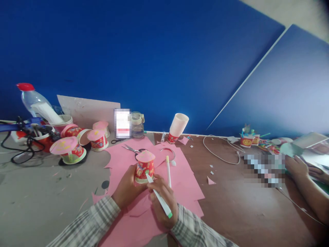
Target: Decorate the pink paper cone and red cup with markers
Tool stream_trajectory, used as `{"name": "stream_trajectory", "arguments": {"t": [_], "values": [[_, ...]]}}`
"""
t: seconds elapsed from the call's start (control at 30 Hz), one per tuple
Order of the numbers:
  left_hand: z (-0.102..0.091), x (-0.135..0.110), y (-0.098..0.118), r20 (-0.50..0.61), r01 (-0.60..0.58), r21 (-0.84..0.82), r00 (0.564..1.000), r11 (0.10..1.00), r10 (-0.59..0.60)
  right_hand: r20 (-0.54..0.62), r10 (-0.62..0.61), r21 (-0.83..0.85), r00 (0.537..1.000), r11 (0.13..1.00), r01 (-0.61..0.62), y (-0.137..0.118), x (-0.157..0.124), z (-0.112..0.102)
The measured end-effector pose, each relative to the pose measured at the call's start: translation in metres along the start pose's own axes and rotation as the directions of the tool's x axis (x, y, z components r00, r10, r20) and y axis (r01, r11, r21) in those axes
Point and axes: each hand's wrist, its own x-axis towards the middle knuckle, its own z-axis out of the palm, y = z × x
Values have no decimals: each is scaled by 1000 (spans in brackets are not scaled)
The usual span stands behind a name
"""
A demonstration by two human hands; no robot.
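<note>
My left hand point(128, 187) is wrapped round the side of a red patterned paper cup point(144, 170), which stands upside down with a pink paper cone point(145, 156) on top. In my right hand point(164, 202) is a white marker with a green end point(160, 200). Its tip touches or nearly touches the cup's side, by a green spot. Beneath both hands lie sheets of pink paper point(180, 178). A white marker with a yellow end point(168, 169) rests on the paper just right of the cup. Scissors point(132, 149) lie behind the cup, their handles partly hidden.
Pink-topped cups point(97, 140) and a red-capped bottle point(36, 101) stand at left. A stack of paper cups point(178, 127) and a water bottle point(138, 125) stand at the back. Paper scraps point(211, 180) and a white cable point(218, 159) lie rightward, near another person's hand point(296, 166).
</note>
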Motion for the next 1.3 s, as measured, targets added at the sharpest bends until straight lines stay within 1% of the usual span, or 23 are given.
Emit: {"name": "stream_trajectory", "arguments": {"t": [0.1,0.2,0.3,0.43,0.63,1.0,1.13,1.3], "values": [[0,0,0,1,9,-14,1000,1000,-9,24,-4,3,1000,1000,4,1,-1,-1],[1,0,0,16,19,-66,1000,998,-18,-10,-2,0,1000,1000,2,1,-3,-1],[1,1,0,15,23,-94,1000,995,-22,-13,-3,-2,1000,1000,3,0,-4,-1],[1,1,0,-2,23,-61,1000,998,-23,-1,14,-23,1000,1000,-14,0,-4,1],[1,1,-3,-7,10,-45,1000,999,-10,34,-30,-38,999,999,32,-1,-2,0],[1,1,-1,0,6,-31,1000,999,-6,23,-12,-42,1000,999,12,-2,-3,0],[0,1,-1,-7,10,-25,1000,1000,-11,35,-39,-64,999,997,41,-2,-2,0],[1,1,-3,0,6,-50,1000,999,-6,15,-18,-64,1000,998,19,-4,-1,1]]}}
